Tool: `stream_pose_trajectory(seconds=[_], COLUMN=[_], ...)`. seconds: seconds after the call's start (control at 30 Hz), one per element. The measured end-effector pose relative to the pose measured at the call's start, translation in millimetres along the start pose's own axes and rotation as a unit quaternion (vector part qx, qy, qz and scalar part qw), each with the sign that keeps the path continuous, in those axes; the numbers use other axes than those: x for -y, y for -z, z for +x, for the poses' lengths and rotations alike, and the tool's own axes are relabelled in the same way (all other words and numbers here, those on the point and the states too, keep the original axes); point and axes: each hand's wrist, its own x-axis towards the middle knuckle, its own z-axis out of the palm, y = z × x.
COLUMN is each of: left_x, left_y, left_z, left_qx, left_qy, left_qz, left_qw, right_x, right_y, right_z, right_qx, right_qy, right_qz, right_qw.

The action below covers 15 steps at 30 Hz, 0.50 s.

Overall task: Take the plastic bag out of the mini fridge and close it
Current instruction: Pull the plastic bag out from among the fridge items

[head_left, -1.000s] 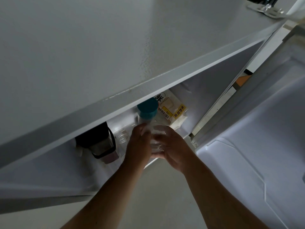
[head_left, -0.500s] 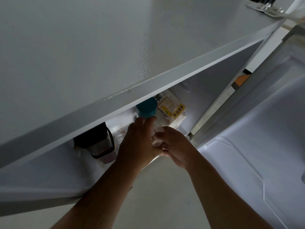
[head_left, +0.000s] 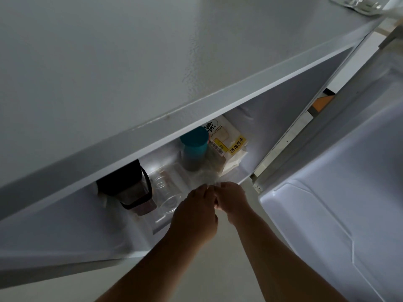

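I look down over the white mini fridge (head_left: 130,73), whose door (head_left: 349,203) stands open to the right. A clear plastic bag (head_left: 207,174) lies at the front edge of the fridge shelf, in front of a bottle with a teal cap (head_left: 194,142). My left hand (head_left: 196,212) and my right hand (head_left: 232,199) are side by side at the shelf's edge. Both pinch the near end of the bag with closed fingers. The bag is thin and see-through, so its outline is hard to make out.
A packet of sliced bread with a yellow label (head_left: 229,144) stands at the right of the shelf. A dark container with a black band (head_left: 130,190) sits at the left, and clear glasses (head_left: 168,192) lie between. Pale floor (head_left: 218,269) shows below.
Both hands have drawn back from the teal-capped bottle toward the shelf's front edge and come together, pulling the clear bag with them. The bottle now shows fully.
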Motion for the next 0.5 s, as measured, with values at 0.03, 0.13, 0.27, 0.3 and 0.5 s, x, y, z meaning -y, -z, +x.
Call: stream_pose_trajectory(seconds=[0.03,0.13,0.27,0.3,0.5], left_x=[1.8,5.5,4.9,4.8,10.0], left_y=[-2.9,-9.1,-14.0,-14.9,-24.4], left_z=[0.0,0.9,5.4,6.3,6.9], left_qx=[0.007,0.019,0.043,0.04,0.044], left_qy=[0.01,0.029,0.036,0.04,0.04], left_qz=[-0.003,0.003,0.02,0.02,0.066], left_qw=[1.0,0.999,0.998,0.998,0.996], right_x=[0.2,1.1,1.5,0.1,-1.5], right_y=[-1.3,-3.1,-2.5,-2.7,-1.5], right_z=[1.9,9.6,16.0,16.3,16.8], right_qx=[0.002,0.006,-0.008,-0.021,-0.045], right_qy=[-0.002,0.006,0.004,0.011,0.053], right_qz=[-0.004,-0.037,-0.051,-0.06,-0.187], right_qw=[1.0,0.999,0.999,0.998,0.98])
